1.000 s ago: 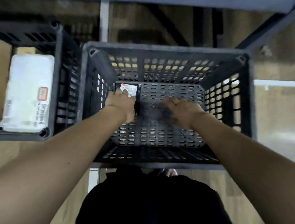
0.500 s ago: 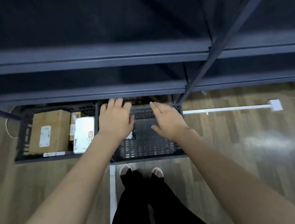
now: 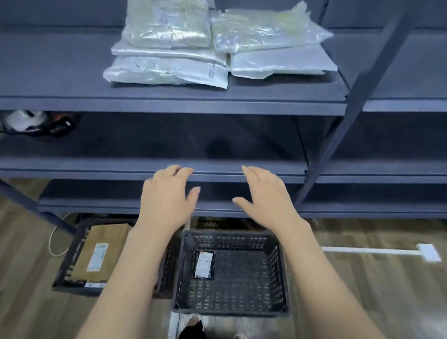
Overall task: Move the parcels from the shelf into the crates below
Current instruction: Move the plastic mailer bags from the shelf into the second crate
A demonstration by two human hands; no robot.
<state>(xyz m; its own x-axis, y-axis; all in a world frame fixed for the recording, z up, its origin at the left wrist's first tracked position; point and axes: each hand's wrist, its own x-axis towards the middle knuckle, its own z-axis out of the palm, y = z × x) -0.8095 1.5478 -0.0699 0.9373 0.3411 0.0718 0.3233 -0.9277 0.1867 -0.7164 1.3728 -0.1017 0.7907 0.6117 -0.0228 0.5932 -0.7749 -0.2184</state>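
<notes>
Our left hand (image 3: 169, 199) and right hand (image 3: 264, 197) hang empty, fingers spread wide, below the shelf (image 3: 169, 101) holding the plastic-bagged parcels (image 3: 217, 44). They look light, soft and slippery; we'd grip the stack's opposite edges.

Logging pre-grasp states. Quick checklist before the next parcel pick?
1. Left hand free: ok, fingers relaxed, holds nothing.
2. Right hand free: ok, open, holds nothing.
3. Parcels left on the shelf: ok, several plastic bags stacked there, untouched.
4. Room in right crate: ok, only a small black parcel lies flat at its left side.
5. Room in left crate: cannot tell, a brown box fills the visible part and the left arm hides the rest.
6. Path up to the parcels: ok, nothing between the hands and the bags.
</notes>
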